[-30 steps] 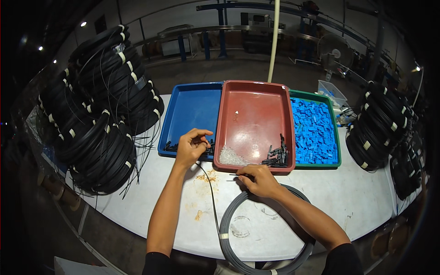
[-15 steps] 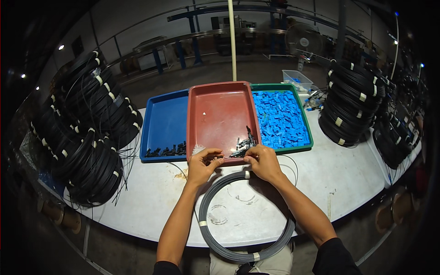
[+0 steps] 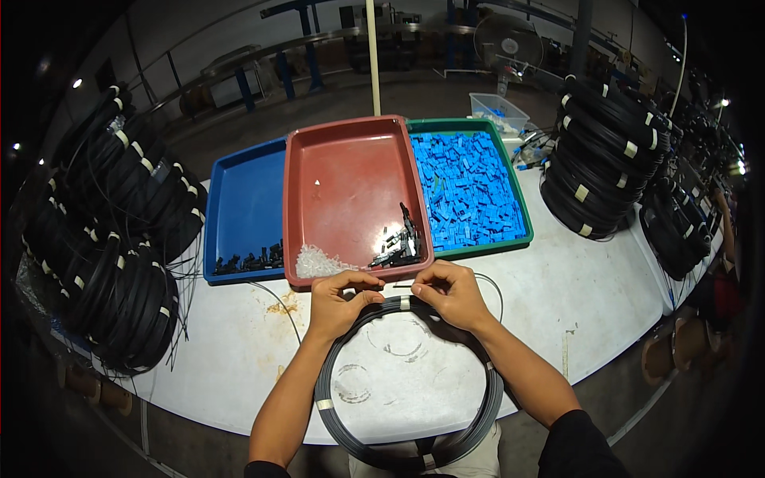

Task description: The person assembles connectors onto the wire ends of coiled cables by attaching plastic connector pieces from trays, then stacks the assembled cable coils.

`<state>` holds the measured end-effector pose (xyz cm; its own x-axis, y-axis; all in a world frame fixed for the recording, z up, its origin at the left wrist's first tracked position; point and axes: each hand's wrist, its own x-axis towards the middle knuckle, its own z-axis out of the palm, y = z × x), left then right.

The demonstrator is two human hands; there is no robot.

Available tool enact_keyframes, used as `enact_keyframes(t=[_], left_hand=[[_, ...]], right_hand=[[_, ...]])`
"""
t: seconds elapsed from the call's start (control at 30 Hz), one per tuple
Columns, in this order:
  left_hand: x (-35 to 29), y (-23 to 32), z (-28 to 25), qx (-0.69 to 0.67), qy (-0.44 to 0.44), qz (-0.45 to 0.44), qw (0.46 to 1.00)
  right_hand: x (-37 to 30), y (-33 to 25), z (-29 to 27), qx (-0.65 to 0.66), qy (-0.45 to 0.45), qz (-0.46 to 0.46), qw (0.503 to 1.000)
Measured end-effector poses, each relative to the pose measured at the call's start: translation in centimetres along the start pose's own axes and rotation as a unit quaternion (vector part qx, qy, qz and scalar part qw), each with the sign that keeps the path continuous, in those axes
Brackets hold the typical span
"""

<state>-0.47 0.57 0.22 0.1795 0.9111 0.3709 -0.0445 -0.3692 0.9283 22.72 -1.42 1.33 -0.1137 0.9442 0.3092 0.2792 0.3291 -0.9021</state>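
Observation:
My left hand (image 3: 339, 303) is closed, thumb and fingertips pinching a small dark piece, mostly hidden, at the near rim of the red tray (image 3: 358, 127). Facing it, my right hand (image 3: 453, 296) pinches a thin black cable (image 3: 404, 286) whose end points left toward the left fingertips; a small gap shows between. The cable loops out to the right of that hand. Below both hands lies a coil of dark cable (image 3: 325, 382), bound with pale tape bands, its near side hanging over the table edge by my lap. Clear small pieces (image 3: 319, 263) and black parts (image 3: 402, 243) lie in the red tray.
A blue tray (image 3: 247, 175) with small black parts stands left, a green tray (image 3: 522, 215) full of blue clips right. Stacked black cable coils (image 3: 119, 263) flank the left; more coils (image 3: 602, 159) stand right. A clear bin (image 3: 500, 111) sits behind.
My view has shifted, so the trays appear further left. My hands have come back from over the red tray to its near rim, uncovering the clear pieces. The cable end now shows between them.

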Motion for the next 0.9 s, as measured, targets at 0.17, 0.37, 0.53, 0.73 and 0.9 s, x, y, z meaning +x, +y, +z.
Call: enact_keyframes(t=[0.17,0.37,0.53,0.73,0.9], left_hand=[[-0.1,0.3,0.1,0.071,-0.021,0.040,0.996],[0.2,1.1,0.8,0.115,-0.009,0.049,0.992],[0.6,1.4,1.8,0.173,-0.001,0.034,0.984],[2.0,1.4,2.1,0.029,-0.042,-0.046,0.998],[1.3,-0.4,2.2,0.060,-0.050,0.045,0.996]], right_hand=[[0.4,-0.2,-0.5,-0.031,-0.019,-0.054,0.998],[0.9,0.4,-0.7,-0.021,-0.039,-0.063,0.997],[0.8,0.5,-1.6,-0.028,-0.032,-0.054,0.998],[0.8,1.3,-1.9,-0.034,-0.002,-0.046,0.998],[0.6,0.7,-1.9,-0.071,0.039,-0.122,0.989]])
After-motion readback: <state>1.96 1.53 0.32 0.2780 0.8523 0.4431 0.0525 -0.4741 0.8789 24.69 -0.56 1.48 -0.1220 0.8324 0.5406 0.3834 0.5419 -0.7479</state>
